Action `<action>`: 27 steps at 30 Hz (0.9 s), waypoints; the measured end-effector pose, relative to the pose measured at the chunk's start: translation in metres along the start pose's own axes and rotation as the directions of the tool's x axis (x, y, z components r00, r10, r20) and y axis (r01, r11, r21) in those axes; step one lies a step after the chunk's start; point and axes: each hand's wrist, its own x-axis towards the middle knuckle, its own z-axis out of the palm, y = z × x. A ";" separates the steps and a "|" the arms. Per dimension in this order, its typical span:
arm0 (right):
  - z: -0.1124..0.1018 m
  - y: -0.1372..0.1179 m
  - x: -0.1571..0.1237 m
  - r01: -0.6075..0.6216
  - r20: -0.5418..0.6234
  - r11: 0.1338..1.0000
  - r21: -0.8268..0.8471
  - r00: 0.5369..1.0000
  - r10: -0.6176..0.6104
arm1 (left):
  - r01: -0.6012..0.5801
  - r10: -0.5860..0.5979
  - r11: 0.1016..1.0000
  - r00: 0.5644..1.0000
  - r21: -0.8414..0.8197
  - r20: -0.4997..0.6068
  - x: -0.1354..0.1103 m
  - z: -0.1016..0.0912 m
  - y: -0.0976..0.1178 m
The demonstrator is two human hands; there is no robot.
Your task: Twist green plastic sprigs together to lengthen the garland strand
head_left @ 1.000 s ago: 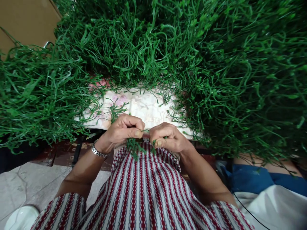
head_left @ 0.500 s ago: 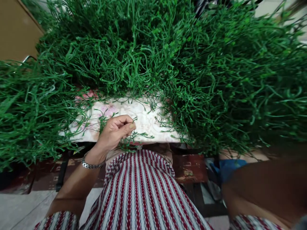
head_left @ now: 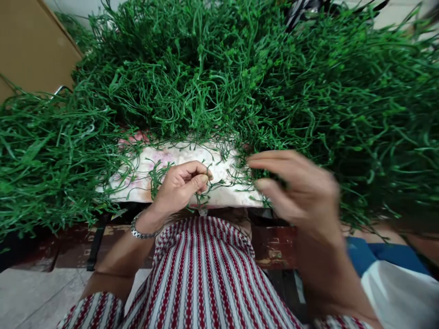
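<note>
Stems [head_left: 206, 98]: smooth, faintly glossy. Wristband [head_left: 141, 234]: shiny metal. Shirt [head_left: 206, 278]: matt cloth. Brown boards [head_left: 274, 244]: chipped, worn finish.

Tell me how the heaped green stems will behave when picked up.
The green stems look floppy rather than stiff, since many curl and arc over. Each is probably light, being so thin. Pulling one may well drag its neighbours along, as they lie tangled across each other.
</note>
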 end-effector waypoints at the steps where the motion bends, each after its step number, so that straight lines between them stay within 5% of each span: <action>1: 0.017 0.003 0.005 0.036 0.083 0.999 0.036 0.996 -0.039 | -0.014 0.013 0.999 1.000 0.033 0.014 -0.002 0.001 0.002; 4: 0.065 0.011 0.012 0.093 0.210 0.968 0.234 0.967 -0.144 | -0.084 0.078 0.990 0.995 0.115 0.055 -0.007 0.004 0.006; 7: 0.092 0.018 0.007 0.113 0.159 0.935 0.336 0.972 -0.174 | -0.151 0.142 0.974 0.988 0.167 0.064 -0.012 0.005 0.002; 16: 0.101 0.014 -0.006 0.068 -0.040 0.994 0.086 0.997 -0.064 | -0.356 0.394 0.883 0.916 0.305 -0.071 -0.013 0.005 -0.012; 21: 0.104 0.009 -0.009 -0.066 0.037 0.960 0.273 0.998 0.058 | -0.269 0.268 0.952 0.963 -0.148 -0.032 -0.009 0.005 -0.012; 27: 0.103 0.010 -0.011 -0.068 0.188 0.890 0.451 0.982 -0.020 | 0.106 -0.026 0.822 0.989 -0.559 0.148 -0.008 0.007 -0.005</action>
